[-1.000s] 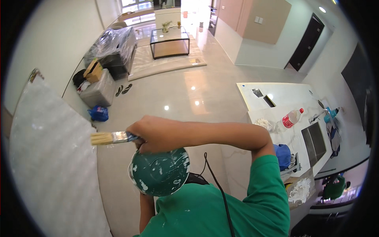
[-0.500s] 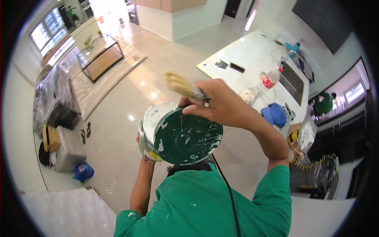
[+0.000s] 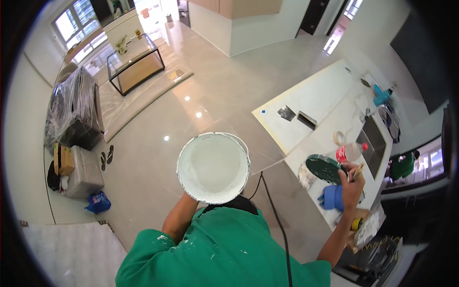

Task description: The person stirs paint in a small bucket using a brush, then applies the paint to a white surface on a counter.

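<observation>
- The left forearm [image 3: 180,219] rises to the bucket; the left hand is hidden behind it, so I cannot tell how its fingers stand.
- A round white bucket with a paint-smeared rim [image 3: 184,167] shows its open top, with pale paint inside, in front of the person's chest.
- A flat, round dark green lid [image 3: 325,168], spotted white, appears over the white counter [image 3: 330,95].
- The right hand [image 3: 353,187] has its fingers closed around the lid's edge and a pale-bristled paintbrush [image 3: 358,171].
- A clear plastic bottle with red cap and label [image 3: 353,152] is near that hand.
</observation>
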The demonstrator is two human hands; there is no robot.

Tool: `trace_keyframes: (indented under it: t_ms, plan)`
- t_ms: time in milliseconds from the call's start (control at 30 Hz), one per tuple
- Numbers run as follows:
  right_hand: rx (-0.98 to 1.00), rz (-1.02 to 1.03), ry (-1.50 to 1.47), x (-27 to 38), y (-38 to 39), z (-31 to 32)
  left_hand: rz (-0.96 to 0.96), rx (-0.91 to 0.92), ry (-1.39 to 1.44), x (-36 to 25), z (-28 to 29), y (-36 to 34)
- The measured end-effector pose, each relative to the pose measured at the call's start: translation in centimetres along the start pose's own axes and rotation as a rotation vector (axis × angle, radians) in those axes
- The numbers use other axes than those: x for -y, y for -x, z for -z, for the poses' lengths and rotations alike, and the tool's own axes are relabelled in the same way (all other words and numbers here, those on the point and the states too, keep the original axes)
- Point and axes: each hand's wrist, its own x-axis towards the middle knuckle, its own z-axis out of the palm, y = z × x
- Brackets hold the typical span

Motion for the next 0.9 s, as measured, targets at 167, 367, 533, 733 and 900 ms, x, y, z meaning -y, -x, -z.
trace_keyframes:
  t_ms: [167,367,533,733,900]
  plan:
    - [0.066,0.188,0.363,-9.8,-2.6,-4.2,-0.038,-0.082,0.001,-0.9,0.6,-3.5]
    - [0.036,0.353,0.599,-18.7,2.3,-7.6,-0.01,-0.126,-0.01,-3.9,1.2,-8.5]
    - [0.057,0.086,0.689,-20.2,7.1,-8.9,0.097,-0.125,-0.022,-7.6,1.6,-12.5]
    - [-0.269,-0.318,0.578,-18.9,9.3,-10.1,0.255,-0.113,-0.037,-12.3,1.8,-17.2]
    - [-0.476,-0.841,-0.18,-14.2,8.4,-12.5,0.445,-0.126,-0.009,-12.4,2.4,-20.4]
